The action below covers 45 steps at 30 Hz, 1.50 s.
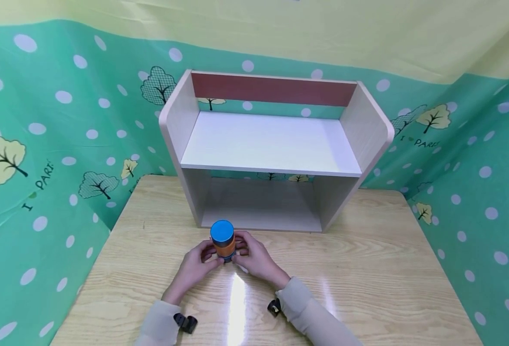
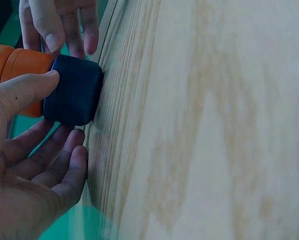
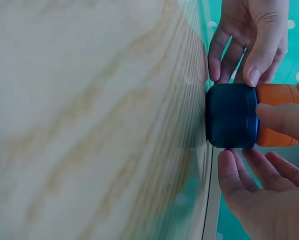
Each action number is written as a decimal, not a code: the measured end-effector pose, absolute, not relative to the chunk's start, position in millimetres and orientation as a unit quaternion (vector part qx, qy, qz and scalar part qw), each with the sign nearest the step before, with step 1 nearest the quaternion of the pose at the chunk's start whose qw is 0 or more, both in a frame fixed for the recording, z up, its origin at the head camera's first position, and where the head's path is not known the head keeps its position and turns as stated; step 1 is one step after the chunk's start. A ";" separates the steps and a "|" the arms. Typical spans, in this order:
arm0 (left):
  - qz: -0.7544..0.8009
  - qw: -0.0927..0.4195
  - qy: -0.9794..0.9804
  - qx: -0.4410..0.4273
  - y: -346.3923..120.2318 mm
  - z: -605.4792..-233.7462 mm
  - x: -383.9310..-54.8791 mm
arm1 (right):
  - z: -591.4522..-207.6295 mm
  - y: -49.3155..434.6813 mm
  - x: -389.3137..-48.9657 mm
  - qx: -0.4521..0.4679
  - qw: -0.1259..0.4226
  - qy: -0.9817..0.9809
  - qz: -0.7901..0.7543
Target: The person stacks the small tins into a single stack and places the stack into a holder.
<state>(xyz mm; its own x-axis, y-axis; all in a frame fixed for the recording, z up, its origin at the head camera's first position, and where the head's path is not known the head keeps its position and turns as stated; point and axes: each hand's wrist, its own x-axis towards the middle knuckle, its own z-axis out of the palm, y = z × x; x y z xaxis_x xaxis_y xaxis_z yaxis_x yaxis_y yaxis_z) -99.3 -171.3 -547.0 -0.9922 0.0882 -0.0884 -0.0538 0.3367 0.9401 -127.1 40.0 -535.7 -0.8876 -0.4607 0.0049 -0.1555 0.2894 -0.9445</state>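
Note:
An upright cylindrical bottle (image 1: 226, 250) with a flat blue top, an orange middle and a dark blue base stands on the wooden table, just in front of a shelf unit. My left hand (image 1: 195, 265) holds it from the left, thumb near the base and fingers round the far side. From the right, my right hand (image 1: 257, 258) holds it too, thumb in front and fingers behind. Both wrist views show the bottle's dark base (image 2: 73, 91) resting on the wood, with a thumb against the side. Its top lies outside those views.
The two-tier shelf unit (image 1: 271, 143), with pale side panels and a reddish back strip, stands at the back of the table (image 1: 379, 269). Green dotted cloth (image 1: 42, 158) hangs behind and at both sides. A small black device is strapped to each wrist.

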 end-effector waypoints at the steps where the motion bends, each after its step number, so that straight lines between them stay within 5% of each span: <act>1: 0.577 0.062 0.814 0.010 -171.4 -547.3 -99.2 | -535.6 39.8 -127.3 -0.196 0.134 0.794 -0.560; 45: 0.549 0.059 0.833 0.038 -172.9 -551.1 -100.6 | -538.3 39.3 -129.1 -0.213 0.125 0.819 -0.517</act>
